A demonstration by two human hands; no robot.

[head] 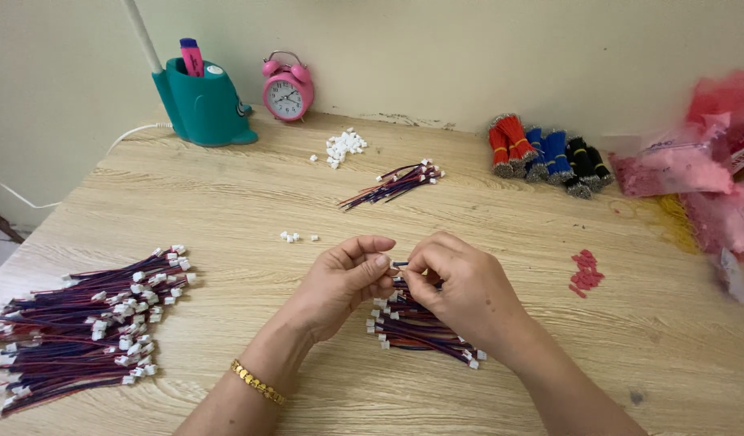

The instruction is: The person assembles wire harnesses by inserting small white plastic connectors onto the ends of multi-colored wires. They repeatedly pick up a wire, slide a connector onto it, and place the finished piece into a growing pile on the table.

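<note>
We hold our two hands together just above the desk (pixel 227 202), fingertips meeting so that the small work sits right between them. Our left hand (pixel 344 278) is curled nearly closed, thumb and forefinger pinching one end of a short wire piece (pixel 399 264); our right hand (pixel 457 282) is curled the same way and pinches it from the other side, so the piece is steadied at both ends. Whether a white plug is already on it we cannot tell, since the fingers hide it.

Directly under our hands lies a small heap of wire leads with white plugs (pixel 420 331), kept close so a piece can drop or be picked up with almost no reach. Well off to the outside of our left hand lies a much larger heap of leads (pixel 81 331), apart from the working spot. Just ahead of the left hand sit a few loose white plugs (pixel 291 236); farther ahead lie another wire bundle (pixel 396 183) and a pile of white plugs (pixel 344 145). Beyond the right hand rest bundles of red, blue and black wire (pixel 545 153), and beside it some red bits (pixel 586 272).
</note>
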